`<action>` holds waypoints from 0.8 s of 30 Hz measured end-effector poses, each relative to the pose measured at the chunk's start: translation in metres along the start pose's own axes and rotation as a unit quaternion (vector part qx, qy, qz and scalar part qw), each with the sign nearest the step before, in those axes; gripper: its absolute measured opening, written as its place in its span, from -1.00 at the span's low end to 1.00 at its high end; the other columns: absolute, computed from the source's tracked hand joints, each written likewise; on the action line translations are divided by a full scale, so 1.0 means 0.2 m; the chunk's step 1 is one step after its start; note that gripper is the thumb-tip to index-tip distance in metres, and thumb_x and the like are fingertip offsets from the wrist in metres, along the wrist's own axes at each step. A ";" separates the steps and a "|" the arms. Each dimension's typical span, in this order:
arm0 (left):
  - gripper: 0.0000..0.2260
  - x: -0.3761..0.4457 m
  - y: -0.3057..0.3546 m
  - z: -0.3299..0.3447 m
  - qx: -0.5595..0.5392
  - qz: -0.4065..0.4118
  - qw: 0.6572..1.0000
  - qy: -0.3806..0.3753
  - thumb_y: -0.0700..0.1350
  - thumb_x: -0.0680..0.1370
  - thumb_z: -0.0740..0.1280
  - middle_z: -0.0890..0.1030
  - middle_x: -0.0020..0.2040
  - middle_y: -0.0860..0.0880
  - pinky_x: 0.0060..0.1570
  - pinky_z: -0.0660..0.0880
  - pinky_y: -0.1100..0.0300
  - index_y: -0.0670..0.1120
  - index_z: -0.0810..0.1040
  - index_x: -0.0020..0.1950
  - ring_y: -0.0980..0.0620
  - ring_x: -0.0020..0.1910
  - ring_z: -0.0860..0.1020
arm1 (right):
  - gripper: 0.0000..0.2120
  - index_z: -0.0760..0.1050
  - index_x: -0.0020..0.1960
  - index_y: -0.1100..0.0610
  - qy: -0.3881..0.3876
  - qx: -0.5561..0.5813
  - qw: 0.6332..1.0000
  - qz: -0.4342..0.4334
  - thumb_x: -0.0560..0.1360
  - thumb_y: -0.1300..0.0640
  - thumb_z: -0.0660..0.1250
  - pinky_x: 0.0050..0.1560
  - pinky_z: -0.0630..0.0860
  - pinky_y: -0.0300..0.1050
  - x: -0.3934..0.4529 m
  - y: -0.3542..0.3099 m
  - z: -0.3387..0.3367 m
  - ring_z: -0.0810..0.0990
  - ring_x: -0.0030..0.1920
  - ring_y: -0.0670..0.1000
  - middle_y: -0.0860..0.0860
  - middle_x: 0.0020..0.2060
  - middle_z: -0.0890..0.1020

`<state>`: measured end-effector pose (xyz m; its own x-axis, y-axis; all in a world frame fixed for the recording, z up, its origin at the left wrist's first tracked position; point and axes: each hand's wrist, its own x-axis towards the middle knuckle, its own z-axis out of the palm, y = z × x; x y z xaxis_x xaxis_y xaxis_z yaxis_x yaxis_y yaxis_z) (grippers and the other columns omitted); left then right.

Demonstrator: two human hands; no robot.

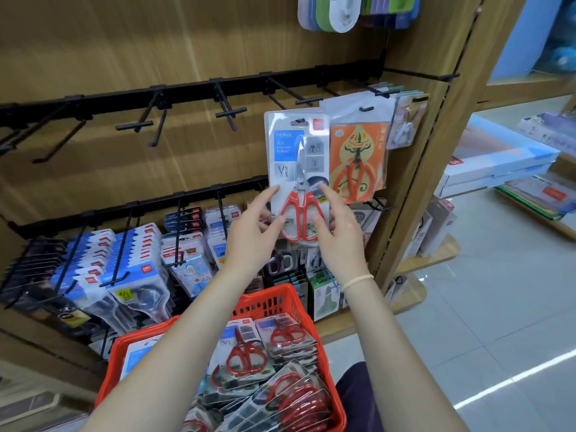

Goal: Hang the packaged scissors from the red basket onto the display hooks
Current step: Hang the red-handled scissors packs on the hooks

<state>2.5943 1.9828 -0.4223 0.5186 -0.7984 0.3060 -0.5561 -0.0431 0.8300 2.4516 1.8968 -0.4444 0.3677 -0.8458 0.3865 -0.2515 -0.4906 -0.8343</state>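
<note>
One packaged pair of scissors (297,176) is raised at the display; many more packs (265,366) lie stacked in the red basket (274,299), below the grip and between the person's forearms. The task therefore appears to be at an early or middle stage: whether the raised pack is already seated on a hook cannot be told, since its hang slot sits just under the tip of the black hook (307,101) directly above the grip, and contact there is unclear.

Several hooks up and to the left of the grip, such as the bare hook (231,114), carry nothing. Just to the right of the grip hangs an orange scissors pack (357,160), its edge overlapping the held pack. Lower hooks to the left of and below the grip are filled with other carded goods (137,269).

Both hands hold the pack at its lower end, over the red handles. The left hand (252,235) pinches the left edge with thumb in front and index finger extended up the side. The right hand (338,232) pinches the right edge likewise, its index finger pointing up along the pack. Both forearms reach forward and upward, wrists slightly extended. The pack is upright, facing the person.
</note>
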 end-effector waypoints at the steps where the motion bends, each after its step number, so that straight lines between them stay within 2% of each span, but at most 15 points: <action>1: -0.52 0.02 -0.01 0.00 0.012 -0.002 1.000 -0.007 -0.10 0.65 0.37 0.50 -0.14 0.06 -0.12 0.50 0.26 0.16 0.39 0.55 0.17 -0.27 0.48 | -0.50 0.23 0.57 -0.18 -0.010 -0.015 1.000 0.003 0.67 0.08 0.23 0.17 0.36 -0.20 0.02 0.01 0.01 0.47 0.14 0.00 0.05 0.39 0.47; 3: -0.52 0.08 -0.04 0.01 0.014 -0.014 1.000 -0.024 -0.08 0.65 0.35 0.52 -0.13 0.02 -0.05 0.54 0.03 0.19 0.37 0.55 0.08 -0.23 0.49 | -0.49 0.21 0.58 -0.16 -0.028 -0.033 0.999 0.008 0.68 0.09 0.22 0.24 0.29 -0.24 0.07 0.02 0.02 0.41 0.39 0.02 0.03 0.44 0.44; 5: -0.51 0.12 -0.05 0.02 0.006 -0.030 0.999 -0.039 -0.04 0.65 0.34 0.53 -0.11 -0.01 0.00 0.54 -0.01 0.23 0.33 0.56 0.02 -0.19 0.51 | -0.49 0.21 0.58 -0.14 -0.036 -0.038 0.999 0.009 0.68 0.08 0.22 0.34 0.29 -0.18 0.12 0.03 0.03 0.35 0.46 0.01 0.00 0.48 0.41; 8: -0.50 0.17 -0.04 0.02 0.010 -0.045 0.998 -0.050 0.03 0.66 0.32 0.53 -0.07 0.02 -0.01 0.48 0.10 0.27 0.28 0.57 0.00 -0.08 0.54 | -0.49 0.20 0.59 -0.11 -0.052 -0.035 0.998 0.009 0.67 0.06 0.22 0.45 0.32 -0.01 0.17 0.02 0.03 0.32 0.49 0.02 -0.04 0.50 0.39; 10: -0.50 0.18 -0.05 0.01 0.012 -0.044 0.997 -0.065 0.04 0.67 0.30 0.54 0.00 0.04 -0.01 0.45 0.13 0.26 0.25 0.59 0.02 -0.03 0.55 | -0.48 0.19 0.60 -0.12 -0.062 -0.035 0.997 0.014 0.67 0.03 0.21 0.43 0.35 0.05 0.17 0.01 0.03 0.31 0.49 0.03 -0.03 0.51 0.38; 13: -0.48 0.15 -0.09 -0.02 0.033 -0.033 0.995 -0.092 0.11 0.68 0.26 0.51 0.33 0.00 0.22 0.47 0.03 0.25 0.18 0.62 0.00 0.23 0.54 | -0.47 0.19 0.59 -0.18 -0.061 -0.041 0.996 0.041 0.66 -0.02 0.25 0.26 0.33 -0.14 0.10 -0.02 0.03 0.32 0.44 0.05 0.09 0.45 0.35; 15: -0.48 0.08 -0.11 -0.07 0.043 -0.025 0.995 -0.092 0.11 0.68 0.24 0.39 0.49 0.02 0.38 0.39 -0.01 0.22 0.17 0.63 0.04 0.44 0.40 | -0.50 0.25 0.56 -0.16 -0.037 -0.034 0.997 0.053 0.65 -0.03 0.28 0.20 0.29 -0.21 0.02 -0.04 0.05 0.36 0.39 0.03 0.07 0.43 0.32; 16: -0.50 0.03 -0.12 -0.10 0.044 -0.021 0.995 -0.085 0.10 0.68 0.24 0.36 0.52 0.05 0.40 0.36 0.02 0.20 0.21 0.62 0.08 0.47 0.35 | -0.53 0.29 0.54 -0.13 -0.031 -0.024 0.998 0.058 0.65 -0.02 0.28 0.19 0.30 -0.22 -0.02 -0.05 0.07 0.40 0.34 0.00 0.04 0.40 0.33; 18: -0.57 -0.12 -0.19 -0.19 0.050 -0.013 0.997 -0.060 0.07 0.68 0.26 0.43 0.42 0.14 0.32 0.41 0.08 0.19 0.33 0.55 0.15 0.38 0.43 | -0.62 0.39 0.46 -0.07 -0.047 -0.021 0.997 0.056 0.65 -0.01 0.27 0.13 0.34 -0.23 -0.13 -0.04 0.13 0.48 0.15 -0.09 -0.02 0.27 0.41; 21: -0.70 -0.38 -0.39 -0.34 0.072 -0.046 0.996 -0.019 0.02 0.66 0.30 0.55 0.15 0.17 0.15 0.52 0.10 0.11 0.51 0.41 0.21 0.09 0.54 | -0.81 0.56 0.21 0.04 -0.154 -0.031 0.986 0.061 0.64 0.03 0.28 -0.04 0.42 -0.31 -0.31 -0.02 0.29 0.53 -0.07 -0.16 -0.01 0.01 0.56; 23: -0.74 -0.59 -0.57 -0.45 0.119 -0.100 0.988 -0.013 -0.02 0.66 0.32 0.60 0.15 0.07 0.08 0.50 0.13 0.02 0.57 0.35 0.13 0.07 0.58 | -0.89 0.59 0.05 0.09 -0.238 -0.027 0.969 0.069 0.63 0.09 0.31 -0.07 0.43 -0.35 -0.45 -0.02 0.43 0.56 -0.11 -0.12 0.01 -0.08 0.62; 24: -0.73 -0.69 -0.66 -0.51 0.156 -0.124 0.980 -0.018 -0.01 0.65 0.33 0.61 0.18 0.03 0.06 0.46 0.16 -0.03 0.59 0.33 0.07 0.11 0.58 | -0.90 0.61 0.03 0.12 -0.272 -0.023 0.959 0.073 0.62 0.12 0.33 -0.06 0.45 -0.31 -0.51 -0.01 0.50 0.57 -0.11 -0.07 0.02 -0.09 0.64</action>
<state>2.6619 2.1608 -0.5261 0.6430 -0.7603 0.0917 -0.5904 -0.4158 0.6918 2.5045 2.0059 -0.5216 0.7357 -0.6773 -0.0063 -0.3708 -0.3950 -0.8405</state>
